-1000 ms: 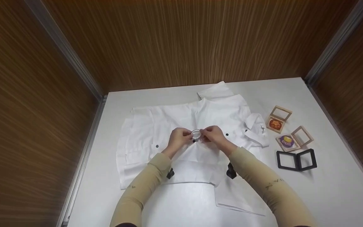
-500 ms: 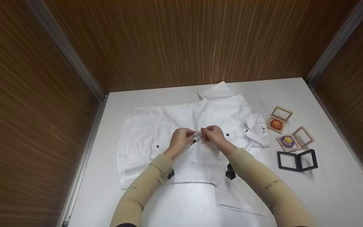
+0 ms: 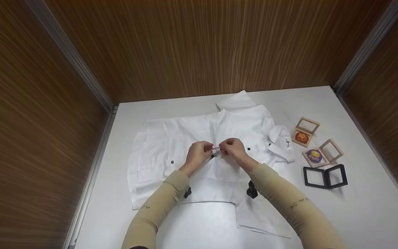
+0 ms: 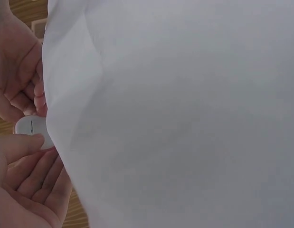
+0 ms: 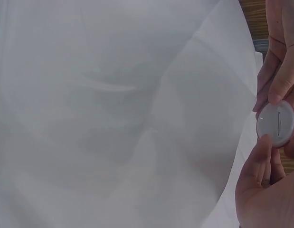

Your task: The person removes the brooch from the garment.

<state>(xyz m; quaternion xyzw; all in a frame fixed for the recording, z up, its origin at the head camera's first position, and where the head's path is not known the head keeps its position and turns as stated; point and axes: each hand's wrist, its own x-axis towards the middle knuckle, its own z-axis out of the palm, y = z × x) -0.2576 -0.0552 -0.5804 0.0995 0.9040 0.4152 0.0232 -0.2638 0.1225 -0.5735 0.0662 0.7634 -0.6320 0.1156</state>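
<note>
A small round pin badge (image 3: 216, 148) is held between both hands above a white shirt (image 3: 188, 129) spread on the table. My left hand (image 3: 198, 153) pinches its left side; my right hand (image 3: 233, 148) pinches its right side. From the head it appears as a thin, nearly edge-on strip. In the right wrist view the badge (image 5: 272, 124) shows its white back with a straight pin across it and a reddish rim. The left wrist view shows the badge (image 4: 33, 128) partly behind white cloth that fills most of that picture. Dark buttons (image 3: 172, 162) dot the shirt.
To the right lie two open wooden frames, one with an orange badge (image 3: 302, 137), the other with a purple badge (image 3: 314, 155). Below them is an open black frame (image 3: 325, 176). A small metal piece (image 3: 287, 142) lies on the sleeve. Wood-grain panels (image 3: 199, 48) enclose the table.
The badge, earlier showing its round back to the head camera, has been tilted until it is nearly edge-on. Both hands have kept hold of it at about the same spot.
</note>
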